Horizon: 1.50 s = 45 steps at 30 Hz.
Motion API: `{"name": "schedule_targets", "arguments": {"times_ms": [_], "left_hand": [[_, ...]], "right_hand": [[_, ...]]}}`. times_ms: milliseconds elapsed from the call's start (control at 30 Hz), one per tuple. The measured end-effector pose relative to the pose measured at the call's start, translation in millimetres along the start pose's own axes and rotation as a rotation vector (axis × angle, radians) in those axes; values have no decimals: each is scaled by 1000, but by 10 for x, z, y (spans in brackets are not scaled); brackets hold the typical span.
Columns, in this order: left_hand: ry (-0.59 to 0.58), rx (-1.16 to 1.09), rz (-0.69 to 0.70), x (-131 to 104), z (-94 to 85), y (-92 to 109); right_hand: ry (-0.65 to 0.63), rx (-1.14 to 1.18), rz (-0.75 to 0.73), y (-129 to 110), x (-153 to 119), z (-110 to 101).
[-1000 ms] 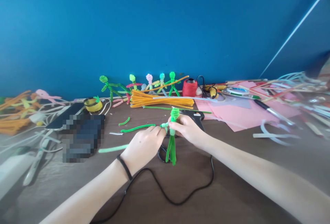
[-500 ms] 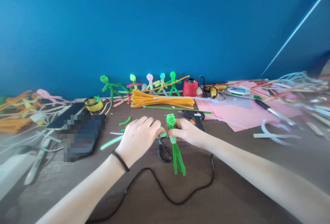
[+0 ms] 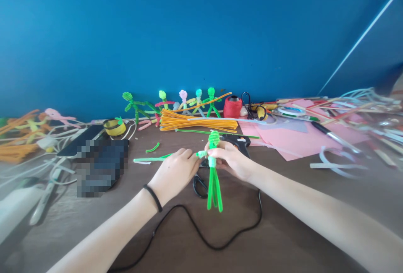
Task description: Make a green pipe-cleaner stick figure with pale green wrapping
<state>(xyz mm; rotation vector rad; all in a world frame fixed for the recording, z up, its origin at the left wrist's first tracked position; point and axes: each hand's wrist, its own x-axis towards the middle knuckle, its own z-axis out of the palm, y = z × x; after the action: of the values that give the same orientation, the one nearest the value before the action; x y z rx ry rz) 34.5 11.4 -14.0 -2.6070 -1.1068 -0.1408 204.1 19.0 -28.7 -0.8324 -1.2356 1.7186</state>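
Right hand (image 3: pixel 231 159) pinches the green pipe-cleaner figure (image 3: pixel 214 180) at its torso, upright above the tabletop (image 3: pixel 283 206). Left hand (image 3: pixel 174 172) apparently grips the pale green pipe cleaner (image 3: pixel 151 159) winding round it. Light, bendy wire; best held mid-body.
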Motion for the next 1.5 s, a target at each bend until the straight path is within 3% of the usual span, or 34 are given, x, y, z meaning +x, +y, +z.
{"name": "schedule_targets", "arguments": {"times_ms": [200,400,533,767,1033,1167,1500], "left_hand": [[-3,-2,50,-9,9,76],[76,54,117,-33,-98,104],[148,78,105,-41,-143,82],[172,112,23,-14,-150,5],[29,76,-59,7,-110,-69],[-35,33,-45,13,-82,-46],[7,-71,-32,1,-45,31]], "right_hand": [[52,-36,-63,47,49,-18],[62,-226,-87,57,53,-15],[13,-401,-110,75,42,-19],[-109,-458,-113,75,20,-10],[-135,-278,-11,95,13,-21],[-111,-139,-33,88,7,-1],[5,-85,-84,64,39,16]]}}
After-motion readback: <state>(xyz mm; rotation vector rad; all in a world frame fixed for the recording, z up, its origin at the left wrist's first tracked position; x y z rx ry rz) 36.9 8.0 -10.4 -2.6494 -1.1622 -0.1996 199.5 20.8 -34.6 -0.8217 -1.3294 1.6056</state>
